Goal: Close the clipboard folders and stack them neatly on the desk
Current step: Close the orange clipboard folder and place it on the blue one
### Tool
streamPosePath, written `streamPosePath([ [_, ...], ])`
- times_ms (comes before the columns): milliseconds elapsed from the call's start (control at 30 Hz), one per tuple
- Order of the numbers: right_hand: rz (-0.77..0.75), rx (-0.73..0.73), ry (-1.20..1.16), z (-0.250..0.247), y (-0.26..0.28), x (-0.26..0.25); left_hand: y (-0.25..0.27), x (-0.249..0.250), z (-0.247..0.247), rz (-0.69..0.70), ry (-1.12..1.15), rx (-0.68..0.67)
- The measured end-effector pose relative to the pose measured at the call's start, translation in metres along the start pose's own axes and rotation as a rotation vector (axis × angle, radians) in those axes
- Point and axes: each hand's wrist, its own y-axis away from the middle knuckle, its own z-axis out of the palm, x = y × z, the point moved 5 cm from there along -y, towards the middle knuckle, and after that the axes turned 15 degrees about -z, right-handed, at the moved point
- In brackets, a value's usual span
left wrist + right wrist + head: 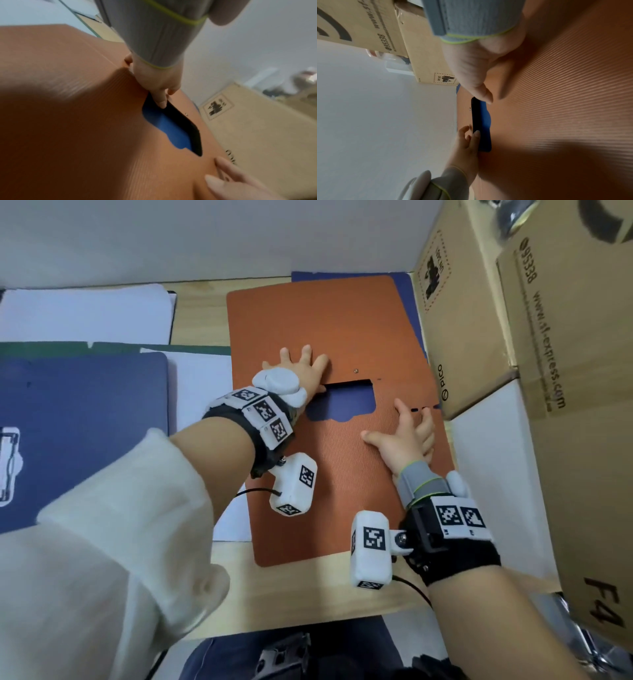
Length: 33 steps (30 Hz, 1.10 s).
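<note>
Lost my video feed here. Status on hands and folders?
Left hand and right hand open, flat on the orange folder. It lies closed over a blue folder. Cardboard boxes crowd its right edge.

We hold both arms stretched forward, each wrist strapped with a black band carrying white marker blocks. Our left hand [301, 369] lies palm down with fingers spread and straight, the thumb reaching out to the side. Our right hand [406, 436] also lies flat, palm down, fingers fanned and extended, thumb splayed toward the left. A pale sleeve covers our left forearm; the right forearm is bare.
</note>
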Motion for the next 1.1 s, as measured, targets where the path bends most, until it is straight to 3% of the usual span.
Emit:
streamPosePath([
  [200,-0.147,0.140,-0.057,-0.019,0.001,-0.056,0.031,-0.006,-0.072,0.127,-0.069,0.281],
  [333,-0.260,0.179,-0.188,-0.018,0.004,-0.107,0.062,-0.024,-0.126,0.102,-0.088,0.492],
  [500,-0.186,0.109,-0.292,0.000,0.007,-0.115,0.089,-0.046,-0.161,0.035,0.072,0.633],
  [600,-0.120,0.110,-0.370,0.016,0.016,-0.122,0.104,-0.082,-0.171,-0.050,0.271,0.640],
  [733,-0.055,0.102,-0.633,0.045,0.026,-0.128,0.114,-0.144,-0.149,-0.150,0.689,0.556],
  [867,-0.017,0.043,-0.621,0.078,0.026,-0.121,0.117,-0.207,-0.097,-0.198,1.112,0.496],
  [1000,-0.020,-0.115,-0.645,0.113,0.054,-0.150,0.129,-0.285,-0.029,-0.405,1.251,0.476],
  [1100,-0.045,-0.287,-0.606,0.157,0.071,-0.166,0.138,-0.340,0.012,-0.589,1.231,0.476],
])
